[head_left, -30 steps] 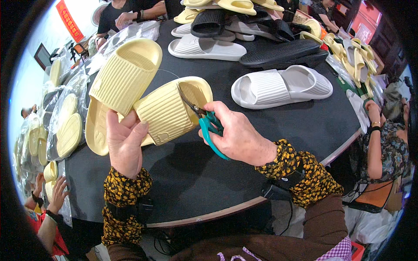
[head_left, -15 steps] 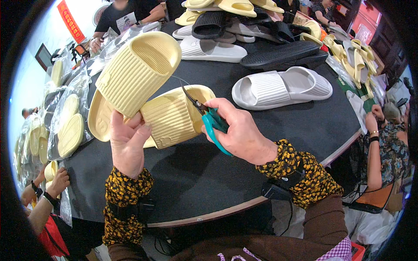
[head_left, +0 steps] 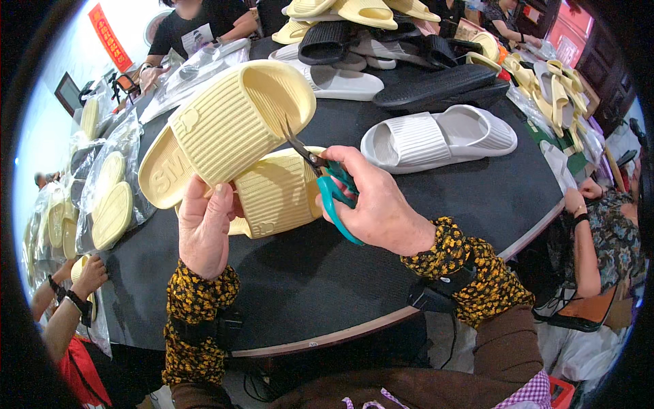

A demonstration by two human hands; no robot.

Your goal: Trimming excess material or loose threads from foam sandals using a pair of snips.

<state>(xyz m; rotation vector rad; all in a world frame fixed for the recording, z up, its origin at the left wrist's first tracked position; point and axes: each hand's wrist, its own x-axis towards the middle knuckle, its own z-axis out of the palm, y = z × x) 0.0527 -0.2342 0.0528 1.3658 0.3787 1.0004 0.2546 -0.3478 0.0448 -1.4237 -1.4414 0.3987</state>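
You are at a trimming-like step, judging by how the tool and the slippers sit together. Your left grip (head_left: 206,232) is closed on the upper yellow slipper (head_left: 221,129), thumb in front at its near edge, lifting it over the surface (head_left: 306,290) with its toe end tilted down to the left. The lower yellow slipper (head_left: 279,194) sits partly behind and under it, near your left thumb; you cannot tell from here how far those fingers bear its weight too. Your right grip (head_left: 385,204) is wrapped around the turquoise handles of the scissors (head_left: 327,194), and their dark blades point up and away, overlapping the upper slipper at its right side. The blades look slightly parted, but whether anything lies between them is too small to make out. Any next move from here calls for a steady left hold, the tips lined up just off the yellow edge, and a light squeeze, since this material looks soft enough to nick. A pale grey slipper (head_left: 422,141) lies to the right, apart from the scissors, and a black slipper (head_left: 436,88) lies beyond it, so your right wrist has room to turn.
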